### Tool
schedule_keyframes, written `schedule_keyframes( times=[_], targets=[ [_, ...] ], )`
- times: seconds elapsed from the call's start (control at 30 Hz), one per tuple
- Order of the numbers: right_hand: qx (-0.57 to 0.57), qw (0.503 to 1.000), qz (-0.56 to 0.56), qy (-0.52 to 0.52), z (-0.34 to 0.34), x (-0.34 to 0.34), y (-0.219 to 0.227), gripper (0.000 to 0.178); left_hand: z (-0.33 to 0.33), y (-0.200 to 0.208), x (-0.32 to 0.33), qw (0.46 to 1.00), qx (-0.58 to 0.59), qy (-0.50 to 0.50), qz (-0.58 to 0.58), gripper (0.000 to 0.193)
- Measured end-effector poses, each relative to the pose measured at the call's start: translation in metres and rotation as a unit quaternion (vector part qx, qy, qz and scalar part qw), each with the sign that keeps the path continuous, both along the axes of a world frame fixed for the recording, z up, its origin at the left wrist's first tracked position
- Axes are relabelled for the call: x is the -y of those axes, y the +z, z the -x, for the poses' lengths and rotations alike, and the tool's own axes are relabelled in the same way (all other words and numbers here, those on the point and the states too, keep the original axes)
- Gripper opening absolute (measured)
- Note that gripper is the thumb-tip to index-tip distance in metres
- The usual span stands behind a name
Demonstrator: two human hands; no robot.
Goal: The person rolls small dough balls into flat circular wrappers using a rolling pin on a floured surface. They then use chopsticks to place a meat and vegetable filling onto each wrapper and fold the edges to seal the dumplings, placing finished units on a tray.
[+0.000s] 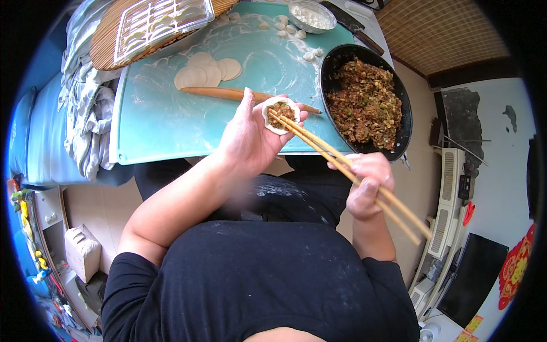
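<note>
On the palm and fingers of my left hand (246, 135) lies a round dumpling wrapper (268, 118) with meat filling (282, 109) in its middle. My right hand (370, 182) grips a pair of long wooden chopsticks (330, 153), whose tips touch the filling. Just beyond my left hand a wooden rolling pin (219, 92) rests on the floured teal mat (154, 134). Several flat wrappers (191, 76) overlap behind the pin. To the right stands a black pan (405, 105) heaped with chopped filling (364, 102).
At the far left, a clear tray (211, 11) of dumplings sits on a round woven mat (102, 48). Several dough pieces (282, 26) lie near a bowl of flour (312, 16). A cleaver (345, 18) is behind the pan. Crumpled cloth (94, 102) borders the table's left side.
</note>
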State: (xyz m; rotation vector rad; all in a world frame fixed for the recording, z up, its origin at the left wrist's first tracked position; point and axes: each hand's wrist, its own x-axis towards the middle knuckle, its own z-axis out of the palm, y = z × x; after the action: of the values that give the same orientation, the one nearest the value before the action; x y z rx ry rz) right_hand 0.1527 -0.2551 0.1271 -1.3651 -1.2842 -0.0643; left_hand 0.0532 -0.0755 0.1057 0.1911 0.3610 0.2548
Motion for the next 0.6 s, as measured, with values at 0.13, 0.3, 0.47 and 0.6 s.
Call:
schedule_keyframes(
  times=[0.13, 0.3, 0.47, 0.6],
  targets=[
    [-0.150, 0.987, -0.062, 0.009, -0.007, 0.000, 0.007, 0.034, 0.003, 0.002, 0.001, 1.000, -0.006, 0.004, -0.018, 0.067],
    [-0.319, 0.947, -0.044, -0.024, -0.011, -0.009, 0.000, 0.031, 0.004, 0.002, 0.003, 0.999, -0.005, -0.012, -0.039, 0.066],
    [-0.357, 0.933, -0.047, -0.018, -0.019, 0.000, -0.003, 0.030, 0.007, -0.002, 0.000, 0.999, 0.000, -0.003, -0.043, 0.066],
    [-0.368, 0.928, -0.052, -0.037, -0.025, 0.001, -0.005, 0.034, 0.008, 0.000, 0.000, 1.000, -0.012, -0.006, -0.027, 0.066]
  ],
)
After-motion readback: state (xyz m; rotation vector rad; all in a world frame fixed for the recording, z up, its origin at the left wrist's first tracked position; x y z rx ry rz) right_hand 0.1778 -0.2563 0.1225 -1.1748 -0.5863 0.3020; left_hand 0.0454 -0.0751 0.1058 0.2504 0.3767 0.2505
